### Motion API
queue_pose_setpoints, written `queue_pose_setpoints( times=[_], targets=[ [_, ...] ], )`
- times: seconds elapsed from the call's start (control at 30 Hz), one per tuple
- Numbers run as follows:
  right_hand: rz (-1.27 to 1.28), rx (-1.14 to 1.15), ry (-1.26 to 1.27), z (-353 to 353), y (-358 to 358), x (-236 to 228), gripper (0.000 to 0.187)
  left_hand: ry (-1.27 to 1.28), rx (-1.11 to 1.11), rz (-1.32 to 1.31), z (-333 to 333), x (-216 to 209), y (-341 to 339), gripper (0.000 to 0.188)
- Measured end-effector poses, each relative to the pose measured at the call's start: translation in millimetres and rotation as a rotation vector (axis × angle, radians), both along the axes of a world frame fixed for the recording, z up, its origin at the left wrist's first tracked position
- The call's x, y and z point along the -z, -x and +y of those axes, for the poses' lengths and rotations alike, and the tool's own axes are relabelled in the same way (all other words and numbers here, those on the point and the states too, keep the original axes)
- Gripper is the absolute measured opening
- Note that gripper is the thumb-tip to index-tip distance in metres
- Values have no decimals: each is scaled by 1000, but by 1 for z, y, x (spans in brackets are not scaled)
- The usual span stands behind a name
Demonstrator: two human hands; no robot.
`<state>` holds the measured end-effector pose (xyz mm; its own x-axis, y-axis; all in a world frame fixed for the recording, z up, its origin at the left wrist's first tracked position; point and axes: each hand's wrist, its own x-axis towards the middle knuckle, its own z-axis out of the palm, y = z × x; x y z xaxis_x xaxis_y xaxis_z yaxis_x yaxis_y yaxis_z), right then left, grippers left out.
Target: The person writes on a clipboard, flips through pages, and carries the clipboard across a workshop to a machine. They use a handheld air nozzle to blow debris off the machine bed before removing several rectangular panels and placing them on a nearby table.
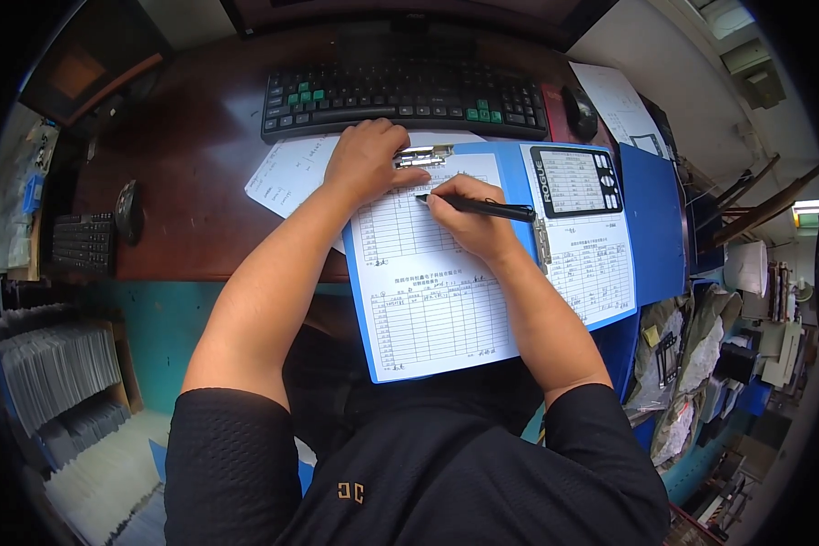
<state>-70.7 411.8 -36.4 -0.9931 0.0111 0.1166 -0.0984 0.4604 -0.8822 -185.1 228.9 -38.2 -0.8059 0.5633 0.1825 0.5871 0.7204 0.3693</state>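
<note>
A blue clip folder (pixel 364 314) lies opened out at the desk's front edge, with printed table forms (pixel 446 328) on its left side, partly filled in by hand. My right hand (pixel 471 217) grips a black pen (pixel 487 207), its tip down on the upper form near the top rows. My left hand (pixel 369 162) rests over the folder's top left corner. Its thumb lies on the paper beside the metal clip (pixel 425 156), and the other fingers are bent, spread apart from the thumb. A black-framed card (pixel 575 182) sits on the folder's right side, above another form.
A black keyboard (pixel 400 100) with some green keys stands just beyond the folder, and a mouse (pixel 580 114) is to its right. Loose papers (pixel 287 173) stick out under my left forearm. Another mouse (pixel 129 214) and keyboard (pixel 84 244) are at far left.
</note>
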Motion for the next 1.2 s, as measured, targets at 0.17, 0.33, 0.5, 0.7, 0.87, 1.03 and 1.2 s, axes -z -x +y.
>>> queue_pose_setpoints(
  times=[0.17,0.33,0.5,0.7,0.87,1.03,1.2],
  targets=[
    [-10,32,39,-1,0,0,19,-6,1,-5,0,-1,0,51],
    [23,43,56,2,0,3,19,-1,-6,-15,0,-1,0,51],
    [-31,69,70,12,0,1,19,-12,0,-3,1,0,0,51],
    [11,5,10,8,-2,-3,20,-6,-15,-17,1,-3,-1,51],
    [-9,11,1,9,-3,-4,22,-2,-9,-10,2,-4,-2,51],
    [6,37,18,9,-2,1,21,8,-20,-24,2,-3,-1,50],
    [0,45,22,10,-2,1,20,5,-20,-21,2,-3,-2,51]
  ],
)
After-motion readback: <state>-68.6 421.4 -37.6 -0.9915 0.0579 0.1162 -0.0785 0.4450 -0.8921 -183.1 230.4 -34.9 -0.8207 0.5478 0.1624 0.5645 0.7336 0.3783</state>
